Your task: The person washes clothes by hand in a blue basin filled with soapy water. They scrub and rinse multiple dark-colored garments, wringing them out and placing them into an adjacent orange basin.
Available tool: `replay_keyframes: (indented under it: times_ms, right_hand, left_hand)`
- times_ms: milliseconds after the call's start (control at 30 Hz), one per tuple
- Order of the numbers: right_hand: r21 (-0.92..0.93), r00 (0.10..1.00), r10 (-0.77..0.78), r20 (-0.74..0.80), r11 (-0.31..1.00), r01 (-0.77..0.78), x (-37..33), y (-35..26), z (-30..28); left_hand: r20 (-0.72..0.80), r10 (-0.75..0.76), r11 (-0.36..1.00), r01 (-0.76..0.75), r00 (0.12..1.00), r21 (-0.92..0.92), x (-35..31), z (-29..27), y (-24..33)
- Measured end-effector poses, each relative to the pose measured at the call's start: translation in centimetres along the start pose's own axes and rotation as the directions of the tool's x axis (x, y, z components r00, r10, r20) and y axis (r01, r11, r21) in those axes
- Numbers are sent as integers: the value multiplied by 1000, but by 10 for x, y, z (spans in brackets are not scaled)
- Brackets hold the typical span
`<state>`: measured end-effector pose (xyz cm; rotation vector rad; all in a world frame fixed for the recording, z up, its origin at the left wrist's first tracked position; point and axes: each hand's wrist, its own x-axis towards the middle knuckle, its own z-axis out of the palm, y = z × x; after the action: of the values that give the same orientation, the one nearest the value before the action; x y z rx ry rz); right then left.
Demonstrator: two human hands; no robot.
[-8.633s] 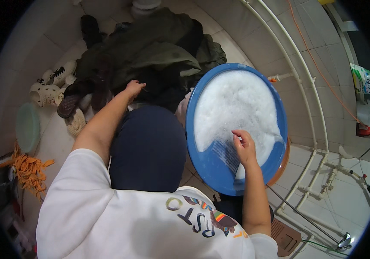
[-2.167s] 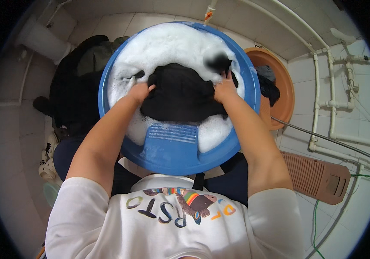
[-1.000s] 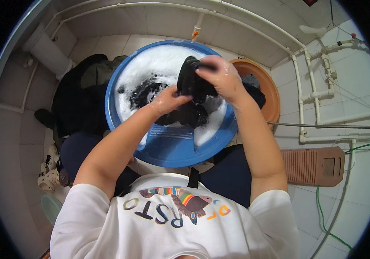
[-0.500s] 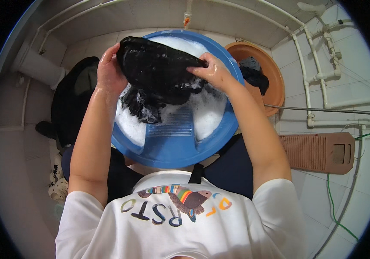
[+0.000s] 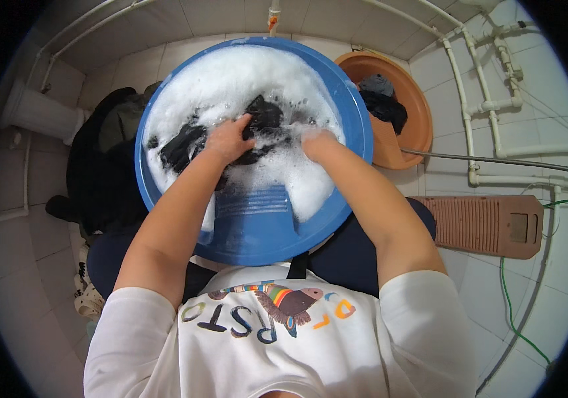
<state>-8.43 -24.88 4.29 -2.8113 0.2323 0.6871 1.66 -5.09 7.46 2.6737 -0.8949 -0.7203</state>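
Note:
A large round blue washtub (image 5: pixel 355 119) full of white suds (image 5: pixel 244 66) stands in front of me, with a ridged washboard (image 5: pixel 254 202) built into its near side. Black wet cloth (image 5: pixel 184 147) lies partly sunk in the foam. On top of the cloth rests my left hand (image 5: pixel 228 139), thumb and forefinger spread apart. My right hand (image 5: pixel 317 140) dips into the suds at the right of the cloth; its fingers are under foam and splashing water, so their grip is hidden.
An orange-brown basin (image 5: pixel 420 126) holding dark cloth (image 5: pixel 383 106) stands at the far right. A brown washboard (image 5: pixel 483 225) lies right of my knee. Dark fabric (image 5: pixel 101 172) is heaped at the left. White pipes (image 5: pixel 466 119) run along the walls; a green hose (image 5: pixel 509 305) crosses the tiles.
The black cloth, held up between both hands above the tub, has gone down into the suds. Both hands came down with it, and the left has moved right and loosened.

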Motion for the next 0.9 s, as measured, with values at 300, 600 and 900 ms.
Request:
replay_keyframes:
  times_ms: [300,600,900]
  right_hand:
    - [578,869,231,-438,812,76,21,-22,-1]
    - [270,560,-402,-724,583,767,-67,-159,-42]
    - [-91,342,-426,-838,726,681,-52,-151,-21]
  left_hand:
    - [240,-93,-480,168,966,-861,-26,7,-48]
    - [261,126,-617,281,957,-735,-56,0,-27]
    - [66,113,-656,124,991,-745,-45,42,-2]
